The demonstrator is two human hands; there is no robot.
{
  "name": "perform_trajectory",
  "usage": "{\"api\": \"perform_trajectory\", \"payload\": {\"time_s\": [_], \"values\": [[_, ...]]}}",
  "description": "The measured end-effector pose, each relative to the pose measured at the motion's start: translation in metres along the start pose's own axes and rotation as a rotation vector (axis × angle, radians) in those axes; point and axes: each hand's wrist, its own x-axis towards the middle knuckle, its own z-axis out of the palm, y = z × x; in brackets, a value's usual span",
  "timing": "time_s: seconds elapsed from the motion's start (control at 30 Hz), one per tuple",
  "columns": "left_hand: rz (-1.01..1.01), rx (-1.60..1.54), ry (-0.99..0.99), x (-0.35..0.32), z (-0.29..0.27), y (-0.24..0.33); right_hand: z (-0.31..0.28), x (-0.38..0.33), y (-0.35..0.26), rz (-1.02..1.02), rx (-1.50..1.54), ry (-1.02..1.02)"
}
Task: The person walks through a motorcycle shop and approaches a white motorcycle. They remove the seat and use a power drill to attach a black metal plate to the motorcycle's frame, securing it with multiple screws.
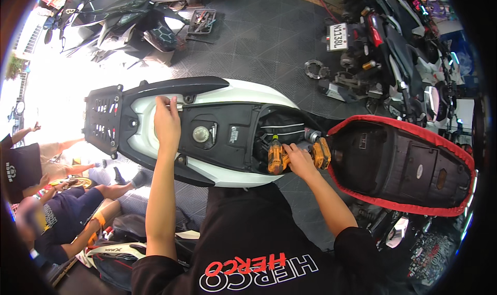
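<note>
A white and black scooter (248, 90) stands across in front of me with its seat (398, 163) swung up to the right. My right hand (301, 161) is closed round the handle of a yellow and black cordless drill (276, 159), over the open storage compartment (259, 120). Inside that compartment lies a black bag (282, 131) with pale stripes. At the scooter's rear, my left hand (167, 120) is closed with fingertips pinched beside the black inner panel; what it holds is too small to make out. A round fuel cap (200, 134) sits between my hands.
A black rear rack (102, 120) carries several small parts. Beyond it are a parked motorcycle (111, 18) and a tool tray (202, 22) on the dark tiled floor (259, 36). More motorcycles (393, 51) stand at far right. People (62, 202) sit at lower left.
</note>
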Motion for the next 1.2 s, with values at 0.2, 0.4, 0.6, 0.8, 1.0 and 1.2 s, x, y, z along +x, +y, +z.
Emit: {"api": "perform_trajectory", "payload": {"time_s": [0.2,0.4,0.6,0.8,1.0,1.2], "values": [[-0.114,-0.583,-0.004,-0.019,-0.077,-0.041,0.05,0.025,0.009,0.047,0.072,0.056],[-0.379,-0.562,-0.017,-0.08,-0.151,-0.075,0.069,0.051,0.024,0.072,0.3,0.073],[-0.563,-0.132,-0.098,-0.162,-0.116,-0.097,-0.006,0.071,-0.032,0.107,-0.087,-0.128],[-0.609,-0.36,-0.113,-0.158,-0.074,-0.08,-0.064,0.107,-0.219,-0.445,0.401,0.093],[-0.587,-0.444,-0.101,-0.163,-0.064,-0.099,-0.024,0.121,-0.292,-0.625,0.409,0.067],[-0.604,-0.414,-0.1,-0.164,-0.063,-0.099,-0.007,0.129,-0.291,-0.654,0.358,0.059]]}}
